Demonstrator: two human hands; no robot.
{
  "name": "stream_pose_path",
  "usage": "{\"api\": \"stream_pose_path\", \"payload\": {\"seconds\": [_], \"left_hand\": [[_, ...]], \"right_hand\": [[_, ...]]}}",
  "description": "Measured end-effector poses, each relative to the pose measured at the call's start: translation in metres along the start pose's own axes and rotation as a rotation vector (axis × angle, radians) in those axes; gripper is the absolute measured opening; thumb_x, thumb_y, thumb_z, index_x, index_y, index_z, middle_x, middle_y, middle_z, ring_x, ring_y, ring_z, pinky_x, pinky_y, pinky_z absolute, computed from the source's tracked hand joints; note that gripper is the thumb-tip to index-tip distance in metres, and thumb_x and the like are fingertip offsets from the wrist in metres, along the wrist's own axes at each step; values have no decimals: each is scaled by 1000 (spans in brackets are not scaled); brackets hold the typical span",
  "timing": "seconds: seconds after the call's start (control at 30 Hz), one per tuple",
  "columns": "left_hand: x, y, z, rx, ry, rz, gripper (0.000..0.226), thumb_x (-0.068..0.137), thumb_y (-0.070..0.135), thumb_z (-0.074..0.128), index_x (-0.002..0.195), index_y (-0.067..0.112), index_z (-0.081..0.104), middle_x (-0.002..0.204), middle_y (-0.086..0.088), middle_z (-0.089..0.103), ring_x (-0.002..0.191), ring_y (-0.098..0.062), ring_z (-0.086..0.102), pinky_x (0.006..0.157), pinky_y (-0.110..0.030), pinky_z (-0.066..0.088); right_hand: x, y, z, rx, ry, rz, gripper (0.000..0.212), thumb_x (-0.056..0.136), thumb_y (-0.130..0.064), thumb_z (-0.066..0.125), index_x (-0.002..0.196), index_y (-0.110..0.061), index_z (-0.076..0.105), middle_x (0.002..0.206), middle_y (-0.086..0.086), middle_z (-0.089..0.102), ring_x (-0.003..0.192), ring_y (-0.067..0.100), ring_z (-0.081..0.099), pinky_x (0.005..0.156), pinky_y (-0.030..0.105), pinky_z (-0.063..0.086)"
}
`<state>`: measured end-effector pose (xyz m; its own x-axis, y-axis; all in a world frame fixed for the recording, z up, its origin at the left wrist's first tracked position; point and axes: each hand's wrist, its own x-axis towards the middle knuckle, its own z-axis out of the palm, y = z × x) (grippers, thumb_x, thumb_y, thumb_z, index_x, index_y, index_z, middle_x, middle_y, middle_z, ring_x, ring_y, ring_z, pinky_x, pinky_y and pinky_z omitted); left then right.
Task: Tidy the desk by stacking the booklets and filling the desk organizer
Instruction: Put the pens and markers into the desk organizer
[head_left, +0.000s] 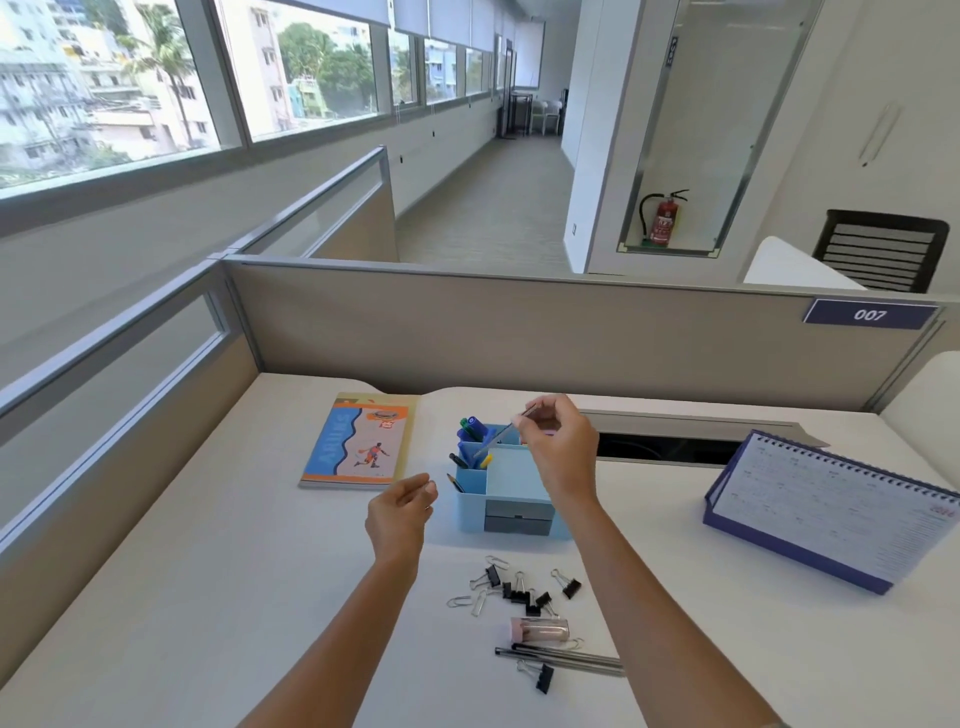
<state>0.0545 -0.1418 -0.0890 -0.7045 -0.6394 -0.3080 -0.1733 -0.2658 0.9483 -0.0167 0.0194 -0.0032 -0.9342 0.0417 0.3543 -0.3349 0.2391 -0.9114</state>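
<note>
Over the desk organizer (511, 499) your right hand (558, 457) pinches a thin pen (501, 434), its tip slanting down toward a rear compartment where markers already stand. Your left hand (400, 512) hangs loosely curled and empty just left of it. The booklets (358, 441) look stacked at the back left. Binder clips (519, 590), a pink case (540, 630) and loose pens (561, 660) wait near the front edge. You have open desk (208, 597) to the left; the calendar (831, 514) stands well to the right
</note>
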Motion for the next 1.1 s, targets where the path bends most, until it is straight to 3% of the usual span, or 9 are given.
{"api": "stream_pose_path", "payload": {"seconds": [0.13,0.23,0.37,0.53,0.63,0.73,0.93,1.1], "left_hand": [[2,-1,3,100,-10,37,24,83,13,72,107,11,70,93,-2,70,88,-19,68,90,-37,55],[-1,-4,4,159,-36,47,24,83,14,72,106,11,71,91,-2,71,87,-16,68,91,-37,54],[-10,-17,3,318,-78,64,21,82,15,72,103,11,72,87,1,73,83,-14,68,91,-39,54],[-36,-48,6,713,-299,137,11,79,15,71,87,21,76,81,7,74,76,-8,68,85,-30,54],[-59,-70,4,975,-460,232,14,81,21,67,92,24,74,92,6,73,81,-9,67,81,-22,52],[-76,-86,2,1215,-544,383,25,84,24,58,107,27,66,110,7,65,106,-13,57,86,-24,46],[-92,-102,-2,1370,-602,543,26,87,35,58,111,26,55,114,7,55,111,-16,45,93,-26,34],[-95,-104,1,1413,-622,592,24,92,23,50,116,23,53,118,2,58,114,-20,46,95,-26,32]], "right_hand": [[5,-5,10,-98,-50,-117,4,81,-11,71,82,-10,68,77,-1,69,69,8,63,64,13,50],[1,-1,20,-200,-126,-174,6,82,-11,70,87,-7,70,85,2,70,76,13,64,70,19,52],[-6,16,38,-405,-266,-141,14,86,-13,65,96,-5,71,94,8,68,83,21,62,70,24,46],[-13,37,47,-503,-394,-18,16,90,-16,61,98,-7,72,98,11,69,82,22,60,70,26,42],[-15,43,41,-481,-373,17,15,89,-12,60,95,-7,73,96,8,72,84,20,63,71,26,46],[-18,53,24,-431,-319,76,19,89,-7,57,101,-7,72,98,8,73,89,19,65,81,30,53],[-39,84,-36,-408,-168,176,17,86,-5,62,98,-9,73,92,5,73,84,16,65,77,23,52],[-70,111,-78,-380,-112,277,16,84,-2,62,90,-12,73,77,0,70,72,16,66,76,39,59]]}}
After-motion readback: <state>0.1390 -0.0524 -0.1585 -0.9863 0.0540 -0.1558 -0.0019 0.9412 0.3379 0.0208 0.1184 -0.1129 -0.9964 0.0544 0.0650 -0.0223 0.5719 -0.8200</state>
